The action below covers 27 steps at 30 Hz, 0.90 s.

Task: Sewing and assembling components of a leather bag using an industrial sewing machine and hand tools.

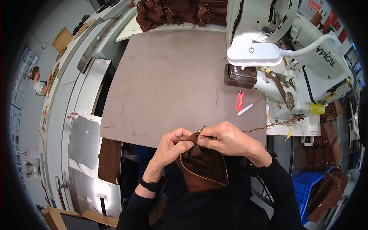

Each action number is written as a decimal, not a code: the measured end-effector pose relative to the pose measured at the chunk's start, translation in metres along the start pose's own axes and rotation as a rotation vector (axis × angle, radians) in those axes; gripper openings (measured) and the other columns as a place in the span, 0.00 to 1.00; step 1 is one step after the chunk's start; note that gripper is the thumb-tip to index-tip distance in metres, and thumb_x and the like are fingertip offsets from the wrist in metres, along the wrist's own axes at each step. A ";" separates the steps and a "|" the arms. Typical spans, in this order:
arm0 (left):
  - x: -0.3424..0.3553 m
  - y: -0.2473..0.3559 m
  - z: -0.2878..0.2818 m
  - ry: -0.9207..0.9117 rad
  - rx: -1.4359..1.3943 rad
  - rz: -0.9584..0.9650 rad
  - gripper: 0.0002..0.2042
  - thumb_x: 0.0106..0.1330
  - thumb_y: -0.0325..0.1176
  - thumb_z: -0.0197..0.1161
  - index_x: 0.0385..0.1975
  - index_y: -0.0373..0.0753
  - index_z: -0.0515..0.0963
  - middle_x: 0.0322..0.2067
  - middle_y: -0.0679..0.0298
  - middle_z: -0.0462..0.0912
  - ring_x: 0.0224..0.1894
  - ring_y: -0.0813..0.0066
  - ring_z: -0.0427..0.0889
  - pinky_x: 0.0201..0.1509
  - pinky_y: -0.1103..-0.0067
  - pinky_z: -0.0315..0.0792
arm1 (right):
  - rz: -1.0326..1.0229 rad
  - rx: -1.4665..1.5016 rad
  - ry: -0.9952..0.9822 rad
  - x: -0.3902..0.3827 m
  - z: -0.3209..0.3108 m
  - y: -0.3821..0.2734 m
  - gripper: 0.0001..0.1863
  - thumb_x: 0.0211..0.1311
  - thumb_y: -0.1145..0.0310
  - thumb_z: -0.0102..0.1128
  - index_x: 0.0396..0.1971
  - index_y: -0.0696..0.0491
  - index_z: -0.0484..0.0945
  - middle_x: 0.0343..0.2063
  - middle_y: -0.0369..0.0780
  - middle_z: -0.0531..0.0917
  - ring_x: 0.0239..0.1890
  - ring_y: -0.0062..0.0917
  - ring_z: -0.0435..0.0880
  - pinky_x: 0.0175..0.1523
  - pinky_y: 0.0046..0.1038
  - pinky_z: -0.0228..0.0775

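Close to my body, over the table's near edge, a brown pouch (203,168) hangs from both hands. Its gold-toothed zipper runs along the gaping mouth, and dark brown lining shows inside. My left hand (168,147) pinches the upper left rim between thumb and fingers. Across from it, my right hand (230,140) is closed on the rim beside a small gold metal piece (199,131). Whether a small tool is also in the right fingers is hidden. Beyond that hand, a pink lighter (240,100) and a white-handled awl (248,109) lie on the table.
Loose threads lie across the brown table (172,73). A sewing machine (274,84) with a white lamp (255,53) stands at right. Brown pieces (180,13) are piled at the back. Blue bins (306,188) stand lower right. A person (40,82) works far left.
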<state>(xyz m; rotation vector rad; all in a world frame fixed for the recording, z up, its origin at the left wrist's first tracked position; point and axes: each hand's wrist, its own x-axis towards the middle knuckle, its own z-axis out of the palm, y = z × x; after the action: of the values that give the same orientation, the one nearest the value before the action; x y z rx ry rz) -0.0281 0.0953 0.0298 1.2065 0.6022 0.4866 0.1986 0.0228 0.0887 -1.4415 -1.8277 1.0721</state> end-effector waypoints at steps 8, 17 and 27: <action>0.006 0.003 0.007 0.029 0.015 -0.019 0.07 0.67 0.25 0.61 0.41 0.32 0.81 0.32 0.70 0.84 0.34 0.87 0.79 0.39 0.84 0.73 | 0.272 0.407 0.044 -0.005 0.008 0.003 0.11 0.68 0.66 0.61 0.33 0.60 0.82 0.22 0.34 0.81 0.24 0.16 0.76 0.29 0.26 0.68; 0.012 0.003 0.013 0.085 0.002 -0.046 0.06 0.67 0.25 0.61 0.39 0.31 0.83 0.30 0.72 0.82 0.32 0.89 0.76 0.37 0.85 0.71 | 0.313 0.620 0.209 -0.021 0.027 0.011 0.09 0.67 0.67 0.61 0.29 0.56 0.79 0.22 0.32 0.80 0.22 0.12 0.74 0.26 0.19 0.66; 0.014 0.000 0.017 0.119 0.038 -0.068 0.06 0.68 0.27 0.63 0.37 0.32 0.84 0.27 0.76 0.78 0.29 0.91 0.71 0.32 0.87 0.65 | 0.158 0.803 0.428 -0.028 0.054 0.024 0.10 0.71 0.67 0.58 0.31 0.57 0.77 0.28 0.37 0.82 0.19 0.12 0.73 0.23 0.16 0.62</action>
<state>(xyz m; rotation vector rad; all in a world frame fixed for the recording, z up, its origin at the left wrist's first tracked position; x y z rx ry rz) -0.0062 0.0921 0.0320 1.1954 0.7546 0.4938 0.1736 -0.0153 0.0413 -1.1870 -0.8351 1.2509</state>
